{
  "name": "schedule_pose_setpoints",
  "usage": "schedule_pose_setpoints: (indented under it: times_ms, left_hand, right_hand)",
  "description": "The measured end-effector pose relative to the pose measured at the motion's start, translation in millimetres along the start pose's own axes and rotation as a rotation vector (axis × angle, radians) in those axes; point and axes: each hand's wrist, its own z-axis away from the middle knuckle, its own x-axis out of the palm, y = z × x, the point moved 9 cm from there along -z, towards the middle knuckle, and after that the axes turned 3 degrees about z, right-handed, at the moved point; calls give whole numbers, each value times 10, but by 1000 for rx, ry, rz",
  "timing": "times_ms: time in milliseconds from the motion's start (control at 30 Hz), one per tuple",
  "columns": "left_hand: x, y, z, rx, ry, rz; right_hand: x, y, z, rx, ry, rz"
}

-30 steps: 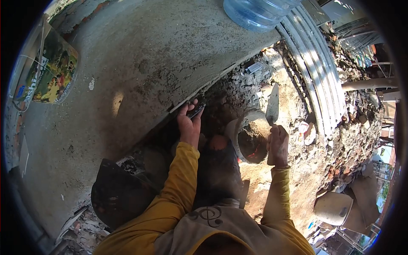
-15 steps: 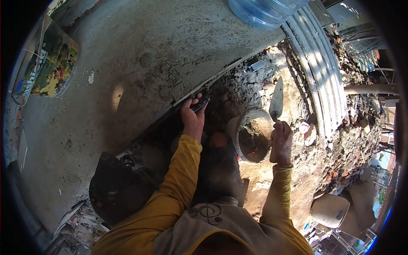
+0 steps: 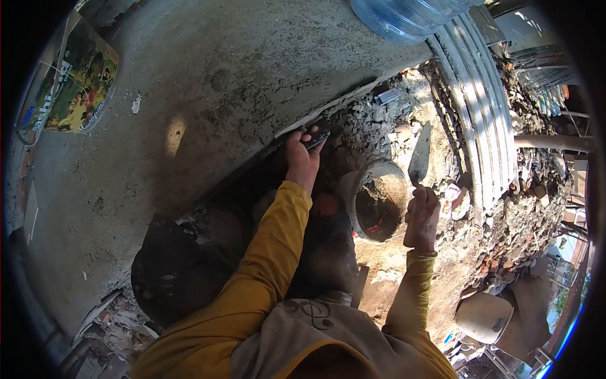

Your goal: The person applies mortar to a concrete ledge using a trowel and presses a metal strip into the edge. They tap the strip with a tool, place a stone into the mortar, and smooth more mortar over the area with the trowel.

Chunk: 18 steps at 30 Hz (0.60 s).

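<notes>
My left hand (image 3: 303,156) is closed round a dark hand tool (image 3: 317,139) against the edge of the grey concrete slab (image 3: 208,95). Its working end is hidden, and I cannot tell its kind. In my right hand (image 3: 423,216) is a pointing trowel (image 3: 421,155), its handle in my fist and its long grey blade pointing away from me. Just left of that fist stands a round bucket (image 3: 382,169) with wet mortar on its inner wall. The bucket is between my two hands, close in front of my knee.
A clear blue water jug (image 3: 404,19) rests on the slab's far side. At the left is a printed paint bucket (image 3: 82,82). Corrugated sheets (image 3: 476,101) lie on the right, beside rubble (image 3: 505,234). A dark rounded container (image 3: 173,271) sits near my left elbow.
My left hand has slid forward and to the right along the slab's edge with the dark tool. My right hand and the trowel have shifted slightly right and nearer to me.
</notes>
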Motion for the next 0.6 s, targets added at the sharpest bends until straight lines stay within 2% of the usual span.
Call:
schedule_pose_setpoints:
  times_ms: [400, 533, 600]
  left_hand:
    - [33, -583, -423, -75, -18, 19]
    - [115, -880, -562, -69, -101, -68]
    - [233, -1099, -514, -199, -197, -73]
  right_hand:
    - [-336, 24, 182, -5, 111, 79]
    - [-506, 25, 272, 0, 174, 44]
    - [-541, 0, 315, -22, 187, 66]
